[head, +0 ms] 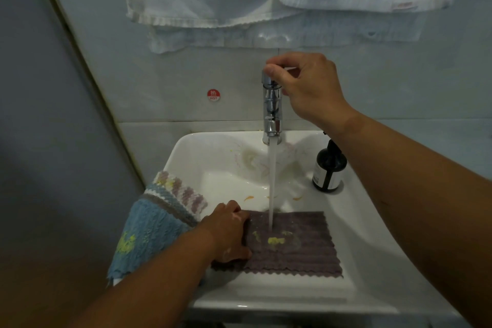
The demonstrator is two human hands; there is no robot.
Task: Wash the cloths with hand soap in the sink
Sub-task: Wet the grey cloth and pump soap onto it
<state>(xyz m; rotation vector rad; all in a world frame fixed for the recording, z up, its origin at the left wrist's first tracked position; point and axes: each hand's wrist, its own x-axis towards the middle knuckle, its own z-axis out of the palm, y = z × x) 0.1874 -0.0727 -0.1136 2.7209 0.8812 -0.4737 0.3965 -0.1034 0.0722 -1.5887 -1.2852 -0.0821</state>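
Our right hand [306, 85] is curled over the top of the chrome faucet [272, 106] at the sink's [213, 157] 12 o'clock, with thumb and fingertips pinching the handle. A full water stream [272, 184] drops onto the purple cloth [298, 247], which lies spread at 6 o'clock in the basin. Our left hand [229, 234] bears on that cloth's 9 o'clock edge with bent fingers. We cannot tell whether they pinch the fabric or only press it down.

We see several risks. The stream lands right at the yellow stain [275, 240], and with more flow it may bounce off the flat fabric and splash over the front rim. A red HOT sticker [213, 95] sits on the wall at the faucet's 9 o'clock, so a turn the wrong way could scald the left hand, which lies near the stream. The drain is hidden from us; if the cloth covers it, the basin could fill. The blue cloth [149, 231] hangs over the rim at 8 o'clock, and a nudge from our left forearm could slide it to the floor. The dark soap bottle [328, 170] stands at 2 o'clock beside our right forearm, where a careless reach could topple it.
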